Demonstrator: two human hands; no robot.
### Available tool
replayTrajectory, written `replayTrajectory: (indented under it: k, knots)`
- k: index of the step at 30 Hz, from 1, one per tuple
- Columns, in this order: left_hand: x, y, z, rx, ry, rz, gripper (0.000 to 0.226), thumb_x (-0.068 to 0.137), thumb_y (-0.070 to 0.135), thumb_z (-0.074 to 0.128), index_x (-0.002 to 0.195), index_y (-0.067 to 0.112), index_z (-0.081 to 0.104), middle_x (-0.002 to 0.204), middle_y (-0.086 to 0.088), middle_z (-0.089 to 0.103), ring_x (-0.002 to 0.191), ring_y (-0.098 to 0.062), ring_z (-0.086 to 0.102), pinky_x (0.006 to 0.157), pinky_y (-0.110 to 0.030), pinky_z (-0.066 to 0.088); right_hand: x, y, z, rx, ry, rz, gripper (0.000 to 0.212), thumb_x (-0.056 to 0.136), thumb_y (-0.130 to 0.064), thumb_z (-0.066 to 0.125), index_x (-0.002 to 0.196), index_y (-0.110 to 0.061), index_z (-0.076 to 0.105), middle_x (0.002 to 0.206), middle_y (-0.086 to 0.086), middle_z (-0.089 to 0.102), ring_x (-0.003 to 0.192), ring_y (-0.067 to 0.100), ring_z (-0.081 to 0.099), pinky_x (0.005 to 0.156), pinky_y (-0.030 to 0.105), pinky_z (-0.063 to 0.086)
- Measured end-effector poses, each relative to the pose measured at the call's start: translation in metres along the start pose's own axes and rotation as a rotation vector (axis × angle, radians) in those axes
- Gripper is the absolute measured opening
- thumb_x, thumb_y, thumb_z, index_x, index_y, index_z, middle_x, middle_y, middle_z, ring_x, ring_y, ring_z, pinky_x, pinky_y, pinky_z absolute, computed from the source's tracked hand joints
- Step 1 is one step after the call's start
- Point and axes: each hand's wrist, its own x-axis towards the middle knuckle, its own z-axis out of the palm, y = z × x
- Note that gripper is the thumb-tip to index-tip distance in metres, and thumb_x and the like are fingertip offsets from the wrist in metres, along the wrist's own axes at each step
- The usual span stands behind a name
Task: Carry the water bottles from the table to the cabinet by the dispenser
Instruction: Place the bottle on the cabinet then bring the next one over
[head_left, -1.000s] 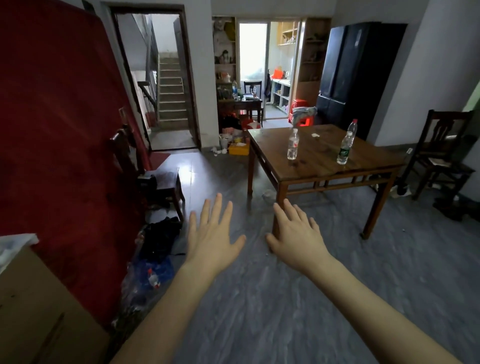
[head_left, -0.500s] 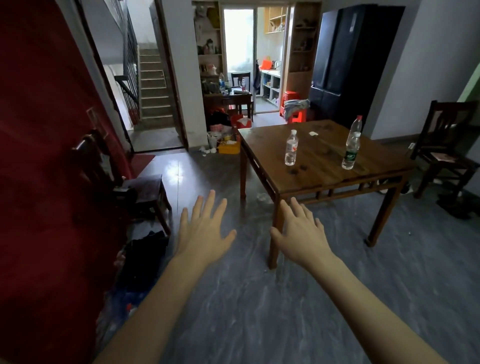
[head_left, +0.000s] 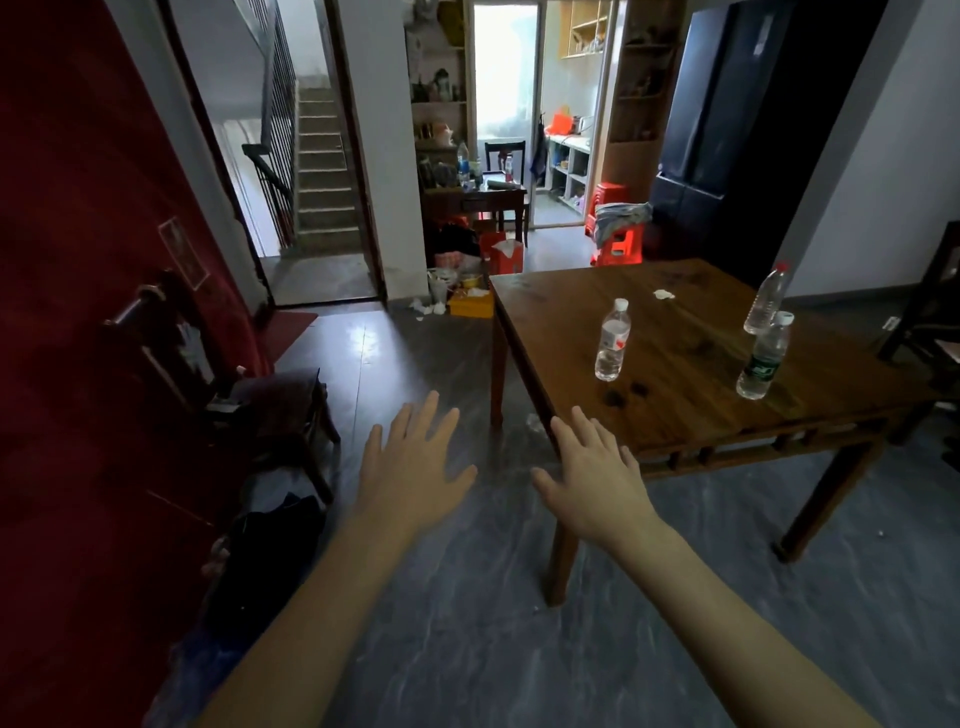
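The left hand (head_left: 415, 467) is hanging flat over the floor with fingers spread, grasping nothing. Just beside it, the right hand (head_left: 597, 483) is also spread and released, reaching toward the near left corner of the desk (head_left: 675, 415) but touching no bottle.

The first bottle (head_left: 613, 340) is standing upright near the middle of the desk, closer to its left edge. Two more bottles are standing by the right edge: the green-label bottle (head_left: 763, 358) in front and the red-cap bottle (head_left: 768, 299) just behind it.

I think the main risks are these. The right hand is passing close to the desk corner and could be bumping it. The two right bottles are standing so near each other that grasping one could be tipping the other over the edge. All look light, so a fast reach could be knocking them down.
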Motion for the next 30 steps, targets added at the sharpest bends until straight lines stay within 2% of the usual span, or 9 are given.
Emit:
replayTrajectory:
  k: [8,19,30]
  knots:
    - [0.116,-0.033,0.014,-0.029,0.009,0.017,0.073,0.099,0.06,0.04,0.16,0.032,0.011,0.17,0.003,-0.004,0.157,-0.023,0.0,0.124,-0.051,0.008,0.119,-0.012,0.01,0.007,-0.048,-0.003,0.071,0.097,-0.051,0.047,0.157,-0.026,0.02,0.168,0.003,0.004,0.154,0.025,0.004,0.122,0.053,0.012]
    - [0.299,-0.118,-0.003,-0.017,0.0,0.078,0.074,0.1,0.059,0.04,0.161,0.029,0.01,0.171,0.001,-0.005,0.157,-0.024,-0.001,0.124,-0.051,0.007,0.316,-0.071,0.007,-0.032,-0.053,0.053,0.071,0.095,-0.054,0.05,0.156,-0.028,0.023,0.168,0.003,0.004,0.154,0.025,0.005,0.121,0.053,0.011]
    - [0.442,-0.175,0.014,-0.026,-0.055,0.1,0.074,0.1,0.06,0.041,0.161,0.03,0.01,0.17,0.001,-0.006,0.157,-0.024,-0.001,0.125,-0.052,0.007,0.465,-0.08,0.028,0.0,-0.106,0.154,0.07,0.095,-0.053,0.051,0.155,-0.028,0.026,0.168,0.003,0.005,0.154,0.025,0.005,0.121,0.055,0.013]
